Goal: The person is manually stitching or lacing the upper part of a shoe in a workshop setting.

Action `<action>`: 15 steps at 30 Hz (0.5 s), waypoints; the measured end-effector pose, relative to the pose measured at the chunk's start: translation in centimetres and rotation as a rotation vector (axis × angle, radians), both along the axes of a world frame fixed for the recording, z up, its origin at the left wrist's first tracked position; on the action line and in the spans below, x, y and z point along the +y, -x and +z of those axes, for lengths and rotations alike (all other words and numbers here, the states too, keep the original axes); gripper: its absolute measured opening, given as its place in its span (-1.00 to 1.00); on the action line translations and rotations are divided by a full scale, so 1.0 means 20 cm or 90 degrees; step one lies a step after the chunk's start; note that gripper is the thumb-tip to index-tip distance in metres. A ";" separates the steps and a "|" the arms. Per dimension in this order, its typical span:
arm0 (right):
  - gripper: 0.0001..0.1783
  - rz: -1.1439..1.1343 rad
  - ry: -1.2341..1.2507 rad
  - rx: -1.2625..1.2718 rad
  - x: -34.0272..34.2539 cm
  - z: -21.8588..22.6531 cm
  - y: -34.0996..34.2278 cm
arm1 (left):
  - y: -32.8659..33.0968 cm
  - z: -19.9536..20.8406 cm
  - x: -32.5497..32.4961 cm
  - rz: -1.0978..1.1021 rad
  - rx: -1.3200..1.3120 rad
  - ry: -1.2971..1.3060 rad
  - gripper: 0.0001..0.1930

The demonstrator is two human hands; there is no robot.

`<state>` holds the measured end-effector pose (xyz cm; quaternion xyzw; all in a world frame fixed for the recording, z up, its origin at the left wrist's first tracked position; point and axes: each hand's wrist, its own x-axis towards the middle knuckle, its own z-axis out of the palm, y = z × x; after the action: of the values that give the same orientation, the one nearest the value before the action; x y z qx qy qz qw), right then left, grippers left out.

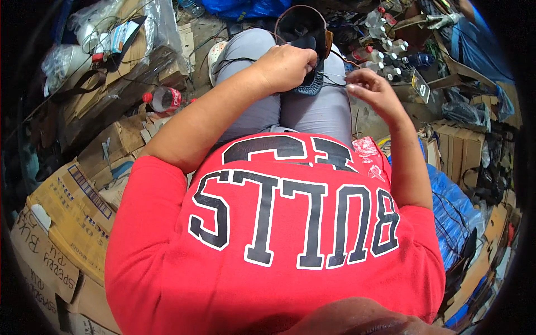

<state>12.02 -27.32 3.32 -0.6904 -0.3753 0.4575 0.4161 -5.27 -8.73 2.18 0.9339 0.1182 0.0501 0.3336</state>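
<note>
Over my grey-trousered thighs lies a dark shoe (311,88), its ridged sole edge facing me and its far part blocked from sight by my hand. My left hand (286,68) is closed at the shoe's upper side, fingers curled; part of its grip is hidden. To the right, my right hand (373,89) has thumb and fingers drawn together on a thin dark thread (333,85) that stretches across my right thigh to the shoe. A brown strap (301,8) loops above the shoe.
Several plastic bottles (385,56) stand at the far right. A red-capped bottle (167,99) lies at the left, near flattened cardboard (72,206). Blue plastic sheeting (449,206) and stacked cardboard (455,151) crowd the right side.
</note>
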 end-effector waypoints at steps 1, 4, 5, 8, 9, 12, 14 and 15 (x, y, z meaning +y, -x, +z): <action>-0.76 -0.002 -0.006 -0.048 0.00 -0.01 0.03 | -0.01 -0.01 -0.01 -0.008 -0.003 -0.001 -0.85; -0.80 -0.034 -0.072 -0.137 0.02 -0.13 0.08 | -0.03 -0.02 -0.02 0.002 -0.022 0.041 -0.84; -0.84 -0.045 -0.105 -0.146 0.01 -0.15 0.08 | -0.03 -0.01 -0.02 0.001 -0.021 0.043 -0.84; -0.88 -0.058 -0.085 -0.060 -0.03 -0.11 0.07 | -0.02 -0.01 -0.01 0.004 -0.017 0.049 -0.85; -0.88 -0.058 -0.086 -0.058 -0.05 -0.08 0.05 | -0.02 -0.01 -0.01 0.005 -0.017 0.053 -0.85; -0.88 -0.048 -0.164 -0.114 -0.05 0.00 -0.02 | -0.01 -0.02 0.02 -0.025 -0.013 -0.002 -0.86; -0.84 -0.054 -0.164 -0.251 0.01 0.03 -0.09 | -0.02 -0.02 0.02 -0.034 -0.012 -0.003 -0.86; -0.82 -0.080 -0.152 -0.299 0.04 0.02 -0.12 | -0.02 -0.01 0.01 -0.039 -0.012 -0.004 -0.86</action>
<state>14.44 -26.52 3.79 -0.7456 -0.4694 0.2103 0.4238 -4.84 -8.45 1.93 0.9377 0.0863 0.0491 0.3329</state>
